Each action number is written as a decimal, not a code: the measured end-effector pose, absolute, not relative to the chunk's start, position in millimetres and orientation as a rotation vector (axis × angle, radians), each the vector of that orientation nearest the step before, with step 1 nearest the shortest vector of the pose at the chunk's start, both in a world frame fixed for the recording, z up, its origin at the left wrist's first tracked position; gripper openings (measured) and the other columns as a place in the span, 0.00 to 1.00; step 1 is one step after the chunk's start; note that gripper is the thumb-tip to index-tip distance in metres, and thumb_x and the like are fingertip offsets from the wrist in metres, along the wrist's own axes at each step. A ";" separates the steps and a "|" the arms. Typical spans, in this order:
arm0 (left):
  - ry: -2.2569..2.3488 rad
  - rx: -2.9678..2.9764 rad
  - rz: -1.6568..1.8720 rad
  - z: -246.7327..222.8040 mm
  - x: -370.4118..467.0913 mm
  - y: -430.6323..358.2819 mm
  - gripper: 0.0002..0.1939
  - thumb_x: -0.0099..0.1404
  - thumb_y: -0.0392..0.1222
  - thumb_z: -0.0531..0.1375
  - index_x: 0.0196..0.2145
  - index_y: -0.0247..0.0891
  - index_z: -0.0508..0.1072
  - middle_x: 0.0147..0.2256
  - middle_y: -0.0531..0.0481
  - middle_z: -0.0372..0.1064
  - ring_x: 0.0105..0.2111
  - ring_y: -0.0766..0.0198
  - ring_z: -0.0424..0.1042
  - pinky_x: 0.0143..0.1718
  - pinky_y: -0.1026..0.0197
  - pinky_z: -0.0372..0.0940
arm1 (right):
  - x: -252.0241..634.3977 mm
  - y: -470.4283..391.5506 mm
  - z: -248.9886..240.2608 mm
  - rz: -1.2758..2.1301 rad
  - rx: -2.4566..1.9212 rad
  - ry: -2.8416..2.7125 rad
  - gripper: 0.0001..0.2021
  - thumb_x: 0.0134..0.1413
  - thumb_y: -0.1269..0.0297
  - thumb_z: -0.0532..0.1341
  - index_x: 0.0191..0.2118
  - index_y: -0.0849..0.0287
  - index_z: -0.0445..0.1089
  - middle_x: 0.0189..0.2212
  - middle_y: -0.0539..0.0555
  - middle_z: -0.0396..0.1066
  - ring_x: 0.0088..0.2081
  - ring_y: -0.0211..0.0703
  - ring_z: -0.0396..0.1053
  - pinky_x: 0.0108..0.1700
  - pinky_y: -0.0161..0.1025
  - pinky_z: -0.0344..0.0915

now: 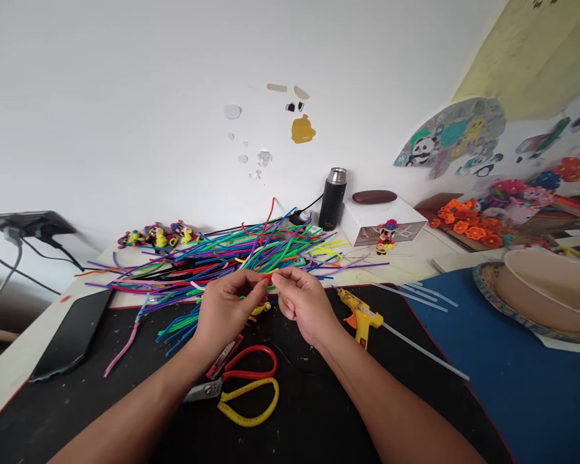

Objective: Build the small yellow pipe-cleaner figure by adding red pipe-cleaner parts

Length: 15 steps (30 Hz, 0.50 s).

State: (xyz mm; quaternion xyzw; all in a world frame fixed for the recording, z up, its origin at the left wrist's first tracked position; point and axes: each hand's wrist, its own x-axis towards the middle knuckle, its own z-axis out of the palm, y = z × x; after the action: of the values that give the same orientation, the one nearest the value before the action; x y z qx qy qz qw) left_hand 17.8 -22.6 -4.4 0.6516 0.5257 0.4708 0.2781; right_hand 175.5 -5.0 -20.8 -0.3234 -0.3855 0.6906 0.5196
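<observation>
A black mat [319, 419] covers the lower center of a white table [24, 361] set against a pale wall [149, 116], where a worn yellow sticker [303, 129] clings at upper center. A blue surface [493, 367] fills the lower right of the frame, bearing a large bowl [510, 290], with orange flowers [468, 223] above it. A black flask [332, 205] stands beside a white box [360, 216] right of center, while a power strip [29, 223] sits at the left edge above a dark flat slab [72, 335].

At center, a person's left hand [229, 306] and right hand [307, 303] meet nearly tip to tip, thumb and forefinger of each closed in a pinch, the other fingers curled. A small red piece [270, 278] shows between the fingertips, gripped from both sides; its full shape is hidden. A yellow item [261, 313], partly covered, lies just below the hands.

Behind them, a loose heap of colored fuzzy stems [270, 248] spreads across the middle of the frame, with small bright figures [159, 238] at its upper left. Scissors [213, 389] with red and yellow handles lie at lower center; a yellow glue gun [362, 316] rests right of the hands.
</observation>
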 end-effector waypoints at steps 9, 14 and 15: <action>1.266 1.657 1.201 9.5 5.2 -9.9 0.20 0.65 0.59 0.67 0.38 0.37 0.84 0.28 0.47 0.81 0.27 0.58 0.80 0.29 0.59 0.76 | 182.2 -2.1 -15.8 1.614 -0.836 -0.907 0.18 0.48 0.50 0.74 0.31 0.58 0.70 0.12 0.37 0.53 0.14 0.29 0.48 0.17 0.31 0.43; 1.359 1.842 1.242 13.8 -6.5 -8.1 0.17 0.67 0.55 0.67 0.40 0.39 0.84 0.37 0.44 0.84 0.31 0.57 0.81 0.34 0.58 0.77 | 183.6 -2.3 -13.7 1.618 -0.850 -0.902 0.19 0.46 0.50 0.75 0.30 0.57 0.69 0.12 0.37 0.51 0.14 0.30 0.48 0.17 0.31 0.42; 1.364 1.909 1.231 13.4 -7.1 -8.6 0.15 0.68 0.54 0.66 0.41 0.40 0.84 0.39 0.44 0.85 0.33 0.56 0.82 0.35 0.58 0.77 | 183.1 -2.9 -13.7 1.622 -0.847 -0.909 0.19 0.47 0.50 0.75 0.30 0.57 0.69 0.12 0.37 0.51 0.14 0.30 0.48 0.17 0.32 0.42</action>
State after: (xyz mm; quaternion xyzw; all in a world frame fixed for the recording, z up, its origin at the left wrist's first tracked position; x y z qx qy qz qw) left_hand -7.1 -8.6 13.4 0.6988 0.4994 0.4505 0.2436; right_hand 183.1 -2.9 -13.7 -0.3535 -0.3796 0.6772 0.5219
